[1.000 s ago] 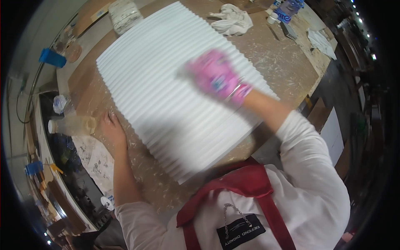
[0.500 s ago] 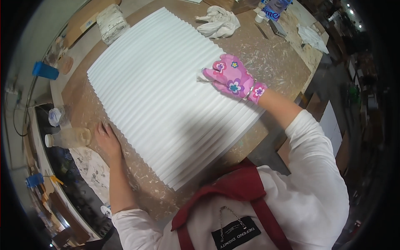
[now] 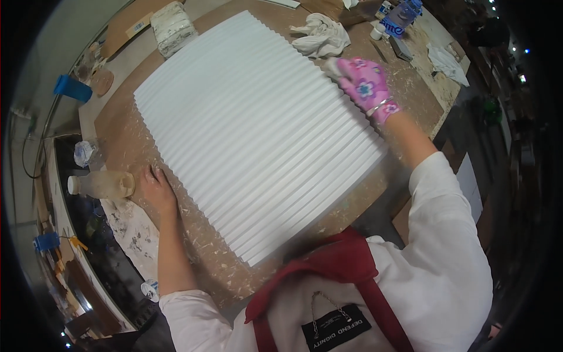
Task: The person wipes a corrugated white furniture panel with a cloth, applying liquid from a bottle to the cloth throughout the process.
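While the white ribbed panel (image 3: 252, 129) lies flat across the middle of the dusty table (image 3: 120, 138), my right hand (image 3: 365, 84), in a pink flowered glove, presses on its two o'clock edge, fingers together. My bare left hand (image 3: 155, 188) rests spread on the table at the panel's eight o'clock edge, just beside a pale bottle (image 3: 101, 184) lying on its side.

A dusty wooden workbench (image 3: 193, 258) is seen. A white ribbed panel (image 3: 252, 129) and a crumpled rag (image 3: 321, 36) are laid on it
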{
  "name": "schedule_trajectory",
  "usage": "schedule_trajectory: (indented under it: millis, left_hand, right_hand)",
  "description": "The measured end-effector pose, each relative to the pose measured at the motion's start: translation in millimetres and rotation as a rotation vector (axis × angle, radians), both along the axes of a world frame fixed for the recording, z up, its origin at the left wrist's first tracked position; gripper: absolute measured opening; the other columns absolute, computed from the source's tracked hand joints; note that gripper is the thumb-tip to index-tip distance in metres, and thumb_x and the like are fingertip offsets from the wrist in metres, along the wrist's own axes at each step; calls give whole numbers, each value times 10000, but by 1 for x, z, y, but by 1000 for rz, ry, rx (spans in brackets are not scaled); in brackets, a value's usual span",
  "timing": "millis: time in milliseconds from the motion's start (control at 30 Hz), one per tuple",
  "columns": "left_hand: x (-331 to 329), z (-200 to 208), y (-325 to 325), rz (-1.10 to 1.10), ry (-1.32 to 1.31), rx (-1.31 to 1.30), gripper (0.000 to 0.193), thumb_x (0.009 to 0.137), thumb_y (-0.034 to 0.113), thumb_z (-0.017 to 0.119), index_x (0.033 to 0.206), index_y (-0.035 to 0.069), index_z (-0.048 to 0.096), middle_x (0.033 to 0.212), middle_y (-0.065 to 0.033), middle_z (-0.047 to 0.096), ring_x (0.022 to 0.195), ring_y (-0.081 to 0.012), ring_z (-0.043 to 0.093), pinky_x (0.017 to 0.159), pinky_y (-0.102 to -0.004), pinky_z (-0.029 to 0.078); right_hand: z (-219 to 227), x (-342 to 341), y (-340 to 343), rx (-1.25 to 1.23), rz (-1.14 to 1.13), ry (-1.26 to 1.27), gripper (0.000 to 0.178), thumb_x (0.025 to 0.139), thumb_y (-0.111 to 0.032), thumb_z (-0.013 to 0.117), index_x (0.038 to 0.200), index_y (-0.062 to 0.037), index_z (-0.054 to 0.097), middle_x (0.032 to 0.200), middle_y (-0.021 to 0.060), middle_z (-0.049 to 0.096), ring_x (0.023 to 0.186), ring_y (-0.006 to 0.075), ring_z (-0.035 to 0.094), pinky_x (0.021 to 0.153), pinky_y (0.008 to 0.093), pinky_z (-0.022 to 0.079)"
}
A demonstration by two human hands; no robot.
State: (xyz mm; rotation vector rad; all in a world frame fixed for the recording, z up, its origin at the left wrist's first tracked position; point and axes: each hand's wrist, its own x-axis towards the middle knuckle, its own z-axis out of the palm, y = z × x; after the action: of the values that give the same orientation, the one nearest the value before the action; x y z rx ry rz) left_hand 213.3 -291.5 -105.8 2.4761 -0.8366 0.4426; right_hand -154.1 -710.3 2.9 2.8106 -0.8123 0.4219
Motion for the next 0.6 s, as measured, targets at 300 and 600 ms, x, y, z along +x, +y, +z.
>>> schedule_trajectory:
  millis: [300, 600]
  left_hand:
    - [6, -8, 16, -10, -1, 46, 406, 963, 243, 507, 1259, -31, 551, 1325, -236, 513, 1223, -402, 482, 1034, -451, 381]
    - [1, 0, 6, 22, 9, 118, 417, 963, 259, 517, 1264, -28, 546, 1345, -245, 493, 1243, -396, 468, 1051, -451, 363]
  right_hand:
    - [-23, 87, 91, 429, 266, 17, 222, 930, -355, 534, 926, -169, 654, 764, 45, 625, 759, 242, 650, 849, 379, 513]
    - [-6, 39, 8, 23, 331, -16, 303, 815, -189, 653, 1106, -140, 582, 915, 128, 603, 844, 339, 616, 745, 448, 512]
